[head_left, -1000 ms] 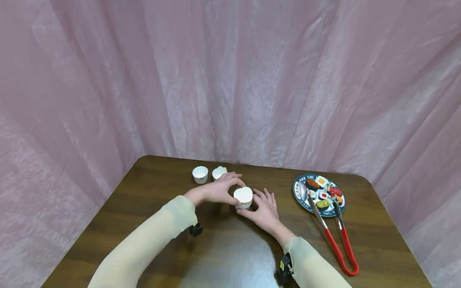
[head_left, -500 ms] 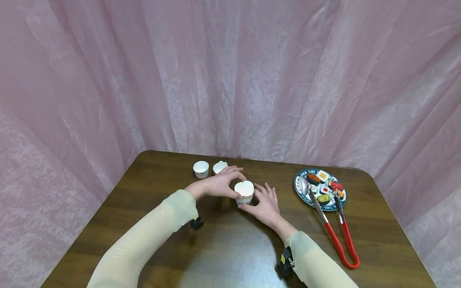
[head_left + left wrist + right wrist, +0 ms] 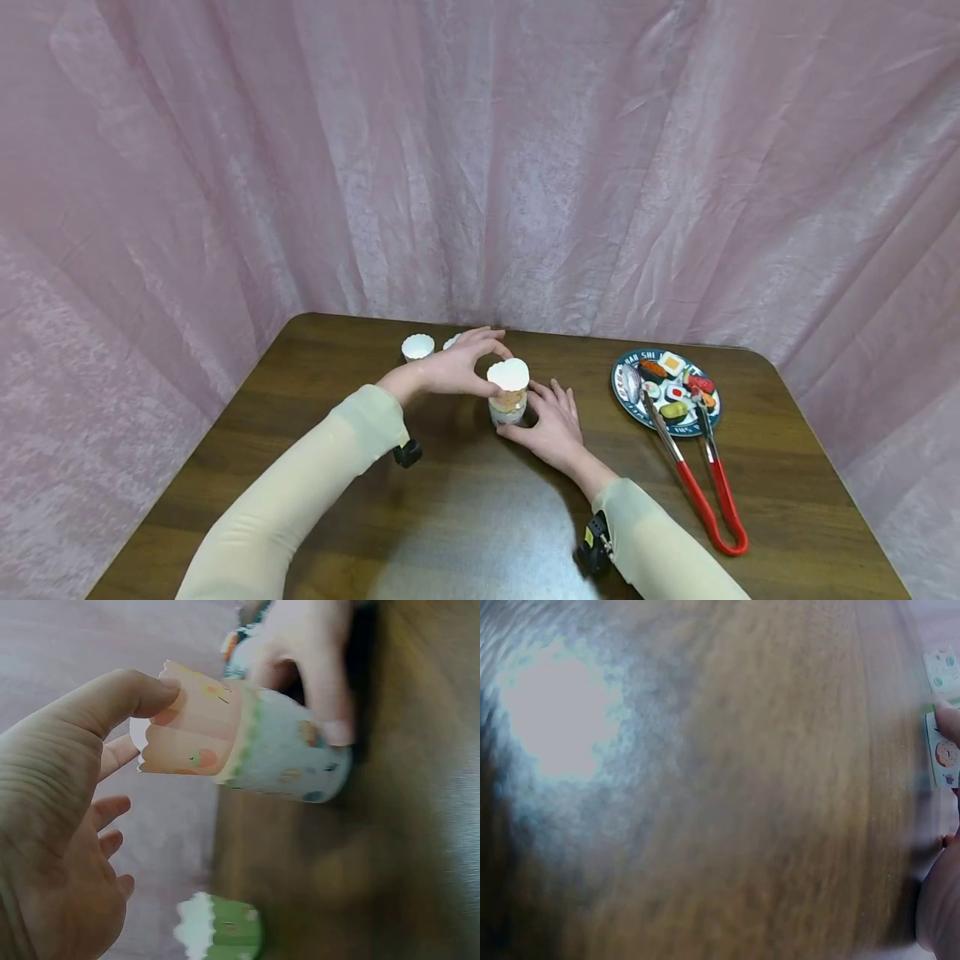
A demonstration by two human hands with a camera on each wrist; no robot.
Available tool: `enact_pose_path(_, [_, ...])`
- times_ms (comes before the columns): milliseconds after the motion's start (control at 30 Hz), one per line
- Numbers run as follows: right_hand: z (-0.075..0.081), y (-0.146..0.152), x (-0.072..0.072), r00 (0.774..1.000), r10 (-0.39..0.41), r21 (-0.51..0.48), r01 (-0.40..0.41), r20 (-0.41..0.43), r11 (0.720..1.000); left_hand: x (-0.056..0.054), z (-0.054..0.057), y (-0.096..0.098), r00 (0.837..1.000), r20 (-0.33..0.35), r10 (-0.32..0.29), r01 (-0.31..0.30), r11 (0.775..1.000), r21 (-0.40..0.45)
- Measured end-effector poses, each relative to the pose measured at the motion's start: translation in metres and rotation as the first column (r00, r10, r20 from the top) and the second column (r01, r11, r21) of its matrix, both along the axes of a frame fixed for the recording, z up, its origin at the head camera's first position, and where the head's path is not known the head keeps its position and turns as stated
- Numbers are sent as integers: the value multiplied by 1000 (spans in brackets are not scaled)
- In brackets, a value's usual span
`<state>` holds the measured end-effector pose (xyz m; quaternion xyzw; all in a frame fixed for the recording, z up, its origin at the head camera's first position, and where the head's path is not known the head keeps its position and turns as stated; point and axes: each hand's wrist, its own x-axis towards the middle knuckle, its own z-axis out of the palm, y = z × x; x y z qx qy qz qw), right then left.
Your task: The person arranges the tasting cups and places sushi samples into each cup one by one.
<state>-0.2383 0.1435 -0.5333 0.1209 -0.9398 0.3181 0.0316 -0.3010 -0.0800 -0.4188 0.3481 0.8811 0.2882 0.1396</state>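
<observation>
My left hand pinches the rim of an orange paper baking cup between thumb and finger. That cup is drawn partly up out of a pale cup with small printed pictures; a yellow rim and a green scalloped rim show where they meet. With thumb and fingers my right hand holds the pale cup low on its sides, close over the table. In the right wrist view only a bit of this hand and the cup's doughnut print show at the right edge.
Two more paper cups stand at the back, a left one and one partly hidden behind my left hand. At right, tongs with red handles lie with their tips on a blue-rimmed plate of sushi pieces. A pink curtain hangs behind the table.
My left hand has risen, pulling the orange cup up so its side now shows above the pale cup. The right hand stays around the pale cup. The head view has shifted slightly.
</observation>
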Motion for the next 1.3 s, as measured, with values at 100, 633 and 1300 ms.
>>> enact_pose_path(100, [0, -1, -1, 1000, 1, 6, -1, -5, 1000, -4, 13, -5, 999, -34, 11, -11, 1000, 21])
enact_pose_path(633, [2, 14, 6, 999, 38, -39, -37, 23, 999, -19, 32, -16, 989, -73, 128, -123, 990, 69])
enact_pose_path(1300, [-7, 22, 23, 998, 45, -35, -47, -41, 998, -54, -8, 25, 921, -361, 149, -236, 949, -210])
